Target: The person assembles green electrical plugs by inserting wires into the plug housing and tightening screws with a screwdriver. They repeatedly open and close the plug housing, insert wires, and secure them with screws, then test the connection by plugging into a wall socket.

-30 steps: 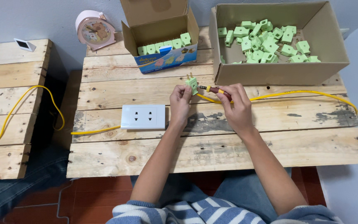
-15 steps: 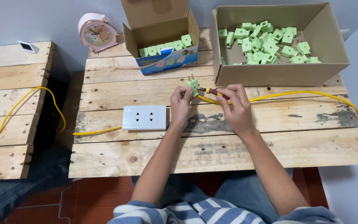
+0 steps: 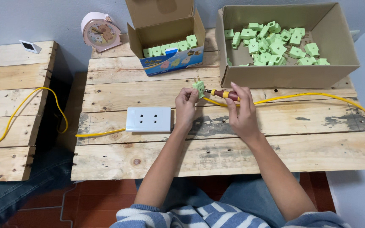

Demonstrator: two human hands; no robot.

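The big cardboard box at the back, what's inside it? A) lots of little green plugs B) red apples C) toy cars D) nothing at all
A: the big cardboard box holds a loose heap of little green plugs, like the green plug in the left hand.

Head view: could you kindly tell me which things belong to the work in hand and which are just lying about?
In use: green plug in left hand; screwdriver in right hand; large box of plugs.

Lying about: pink clock; white socket; yellow cable; small box.
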